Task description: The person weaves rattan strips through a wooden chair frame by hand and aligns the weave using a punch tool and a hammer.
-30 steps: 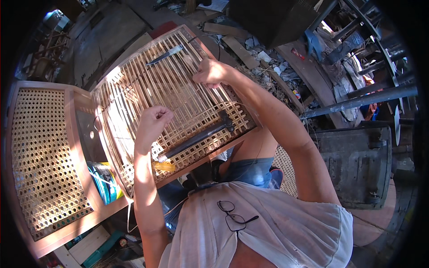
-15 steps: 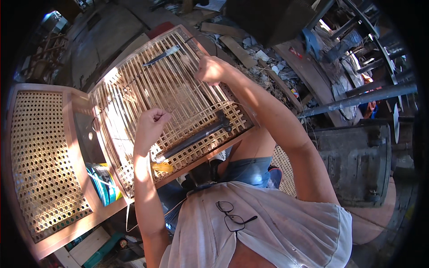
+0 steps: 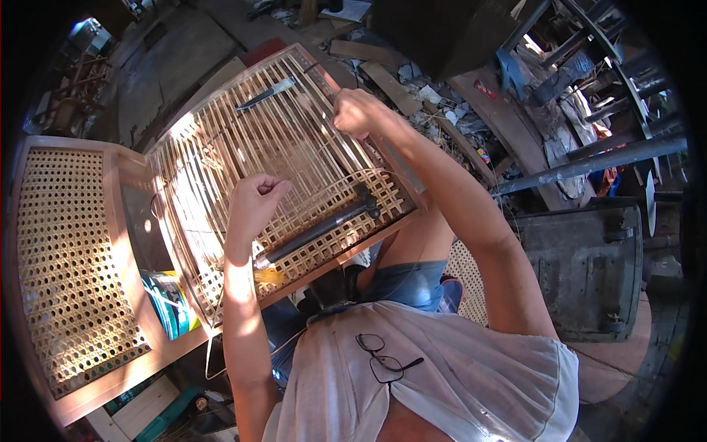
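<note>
A wooden chair frame [image 3: 317,71] lies across my lap, strung with parallel pale cane strands [image 3: 243,140] and woven into an open grid [image 3: 324,239] along its near side. Over the strands at the left, my left hand [image 3: 254,202] is closed in a pinch; what it holds is too fine to make out. My right hand [image 3: 357,112] is clenched by the frame's right rail, its contents hidden. A loose thin strand curves over the weave between the hands. On the grid lies a hammer [image 3: 313,234]; a knife [image 3: 266,94] rests on the far strands.
A finished cane panel [image 3: 77,250] in a wooden frame adjoins at the left. A yellow bundle [image 3: 269,277] sits beside my left forearm, with a blue-green packet [image 3: 169,306] nearby. Planks [image 3: 394,87] and debris cover the floor beyond. A dark panel [image 3: 578,269] and a metal pipe [image 3: 589,163] are at the right.
My right hand has moved slightly right along the frame's rail. The left hand has risen a little and shifted slightly right. Hammer and knife stay in place.
</note>
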A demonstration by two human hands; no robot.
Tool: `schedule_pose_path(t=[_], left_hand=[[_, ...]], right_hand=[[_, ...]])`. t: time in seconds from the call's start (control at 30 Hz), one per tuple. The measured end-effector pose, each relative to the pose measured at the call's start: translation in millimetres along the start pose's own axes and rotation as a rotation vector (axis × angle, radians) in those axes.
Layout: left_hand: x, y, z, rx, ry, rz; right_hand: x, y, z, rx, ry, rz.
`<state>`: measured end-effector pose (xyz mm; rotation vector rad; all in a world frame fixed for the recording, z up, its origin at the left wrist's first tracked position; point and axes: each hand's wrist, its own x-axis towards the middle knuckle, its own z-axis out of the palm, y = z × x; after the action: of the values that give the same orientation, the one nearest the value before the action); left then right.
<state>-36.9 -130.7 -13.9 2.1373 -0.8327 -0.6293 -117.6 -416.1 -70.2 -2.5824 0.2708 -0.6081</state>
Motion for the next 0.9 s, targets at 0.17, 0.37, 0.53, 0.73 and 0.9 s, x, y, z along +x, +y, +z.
schedule_pose_path(t=[0.17,0.37,0.53,0.73,0.9], left_hand=[[1.8,-26.6,-1.7,-0.123,0.005,0.028],[7.0,-18.1,-0.5,-0.024,-0.019,0.033],[8.3,-2.9,11.7,0.117,0.075,0.024],[9.3,-14.5,4.4,-0.017,0.039,0.017],[11.4,-18.7,5.3,-0.039,0.017,0.051]], right_hand=[[13.1,-14.9,-18.7,0.074,-0.027,-0.005],[22.6,-49.5,-48.5,0.102,-0.464,0.467],[23.4,-30.9,-52.3,0.038,-0.488,0.356],[35.6,-58.2,-57.3,-0.264,-0.548,0.439],[40.8,-51.8,-55.7,-0.202,-0.555,0.442]])
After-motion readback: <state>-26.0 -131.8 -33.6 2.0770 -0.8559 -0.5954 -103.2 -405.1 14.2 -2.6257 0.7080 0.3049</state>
